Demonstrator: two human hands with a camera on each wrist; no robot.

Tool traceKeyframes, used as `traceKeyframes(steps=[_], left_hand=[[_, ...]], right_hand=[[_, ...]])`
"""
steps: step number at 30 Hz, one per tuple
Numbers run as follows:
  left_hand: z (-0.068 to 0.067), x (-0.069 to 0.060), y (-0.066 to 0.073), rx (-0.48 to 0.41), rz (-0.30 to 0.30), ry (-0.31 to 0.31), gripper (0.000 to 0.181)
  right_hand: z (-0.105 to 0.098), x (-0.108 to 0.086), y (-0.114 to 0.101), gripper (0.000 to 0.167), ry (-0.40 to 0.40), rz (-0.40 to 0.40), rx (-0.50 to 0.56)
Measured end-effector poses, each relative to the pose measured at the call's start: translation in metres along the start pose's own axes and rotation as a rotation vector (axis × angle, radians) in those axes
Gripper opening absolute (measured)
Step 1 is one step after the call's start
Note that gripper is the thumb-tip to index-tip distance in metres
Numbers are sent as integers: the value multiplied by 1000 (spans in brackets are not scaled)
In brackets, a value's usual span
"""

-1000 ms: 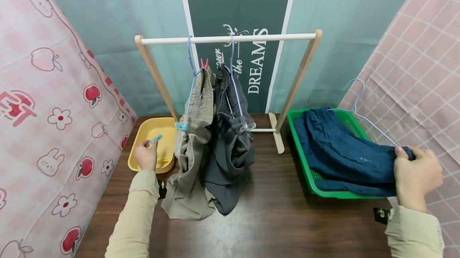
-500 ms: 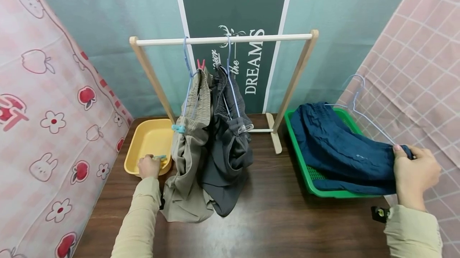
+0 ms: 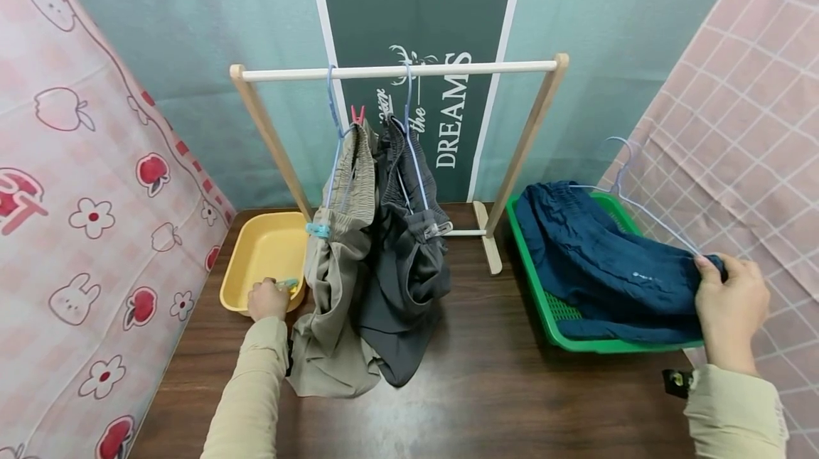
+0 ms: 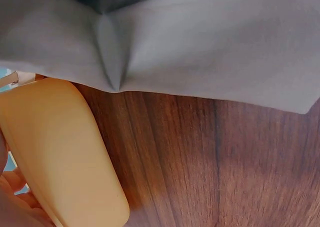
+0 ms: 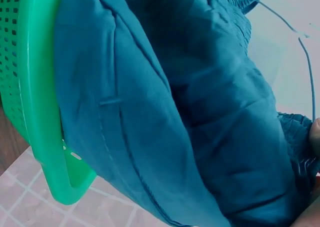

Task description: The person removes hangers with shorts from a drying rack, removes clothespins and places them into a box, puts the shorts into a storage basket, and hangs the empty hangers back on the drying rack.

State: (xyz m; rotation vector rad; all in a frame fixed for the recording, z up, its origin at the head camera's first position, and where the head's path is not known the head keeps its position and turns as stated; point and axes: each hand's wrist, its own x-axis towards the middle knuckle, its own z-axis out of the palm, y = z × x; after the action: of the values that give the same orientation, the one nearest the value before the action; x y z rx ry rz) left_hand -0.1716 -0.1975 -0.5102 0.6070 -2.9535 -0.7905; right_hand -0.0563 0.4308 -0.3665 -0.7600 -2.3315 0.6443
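Note:
My left hand (image 3: 267,298) reaches into the front of a yellow basin (image 3: 233,260), a light blue clothespin (image 3: 288,283) at its fingertips. Yellow clothespins lie by it, partly hidden. In the left wrist view, the basin's outer wall (image 4: 65,152) covers most of the fingers (image 4: 27,199). My right hand (image 3: 732,306) pinches the waistband of dark blue pants (image 3: 633,281) together with the lower end of a light blue wire hanger (image 3: 652,217). The rest of the pants lies in a green basket (image 3: 547,317). In the right wrist view, the gathered waistband (image 5: 295,132) bunches beside the thumb.
A wooden rack with a white rod (image 3: 486,68) stands in the middle. Beige pants (image 3: 335,303) and dark grey pants (image 3: 406,288) hang from it on hangers, clipped with clothespins. Fabric curtains enclose the brown table (image 3: 473,388) at the back and both sides.
My left hand has lowered with the blue clothespin to the front of the basin. My right hand has shifted slightly left, carrying the waistband and hanger with it.

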Motion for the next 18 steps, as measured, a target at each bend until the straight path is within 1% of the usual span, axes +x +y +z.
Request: traceKeyframes(steps=[3, 5, 7, 10, 12, 14, 18], left_hand=[[-1, 0, -1, -3, -10, -23, 42], [-3, 1, -1, -24, -21, -36, 44], [-5, 2, -1, -73, -46, -49, 46], [-10, 4, -1, -186, -81, -44, 47], [-15, 7, 0, -269, -98, -21, 48], [-22, 10, 3, -347, -102, 19, 47], [-38, 18, 13, -483, -107, 101, 43]], right_hand=[[2, 1, -1, 36, 7, 22, 6], [2, 1, -1, 36, 13, 37, 8], [2, 2, 0, 35, 23, 46, 16], [2, 1, 2, 35, 45, 47, 38], [2, 1, 3, 34, 64, 54, 53], [2, 2, 5, 34, 75, 73, 66], [0, 3, 8, 35, 71, 124, 88]])
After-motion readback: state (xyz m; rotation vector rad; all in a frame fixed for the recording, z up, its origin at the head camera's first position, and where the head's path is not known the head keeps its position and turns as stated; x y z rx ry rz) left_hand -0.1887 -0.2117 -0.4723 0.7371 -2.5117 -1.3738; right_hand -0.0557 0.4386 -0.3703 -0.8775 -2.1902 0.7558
